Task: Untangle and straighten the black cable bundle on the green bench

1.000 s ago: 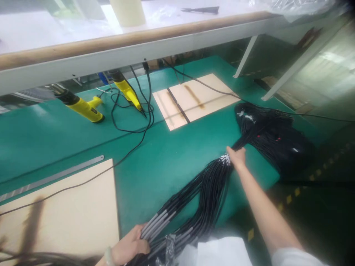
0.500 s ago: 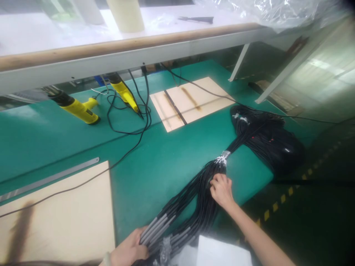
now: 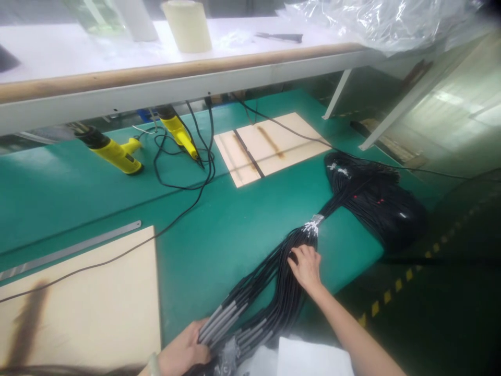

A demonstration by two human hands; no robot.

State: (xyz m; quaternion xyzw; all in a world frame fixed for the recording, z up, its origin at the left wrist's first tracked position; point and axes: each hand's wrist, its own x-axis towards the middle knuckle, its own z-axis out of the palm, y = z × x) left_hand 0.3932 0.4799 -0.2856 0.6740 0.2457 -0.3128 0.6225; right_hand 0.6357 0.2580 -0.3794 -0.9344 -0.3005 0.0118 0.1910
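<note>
A long bundle of thin black cables (image 3: 270,261) runs across the green table, split into two strands toward me. My left hand (image 3: 186,347) is closed round the near end of the left strand, where the cables carry grey sleeves (image 3: 224,322). Higher up, my right hand (image 3: 307,266) lies over the right strand with thumb and fingers curled onto the cables. Just beyond it, white ends (image 3: 312,227) fan out beside a clear wrap round the bundle. Past the wrap, the cables lead into a larger dark heap (image 3: 376,203).
Two yellow heat guns (image 3: 117,156) lie with looped black cords at the back left. A pale board (image 3: 270,149), a larger scorched board (image 3: 97,297) and a metal ruler (image 3: 74,248) rest on the table. A white shelf (image 3: 242,70) spans the back. White paper (image 3: 313,357) is close to me.
My right hand has shifted slightly left along the cables, its thumb and forefinger more visible. My left hand keeps its hold on the sleeved ends. The view has tilted slightly.
</note>
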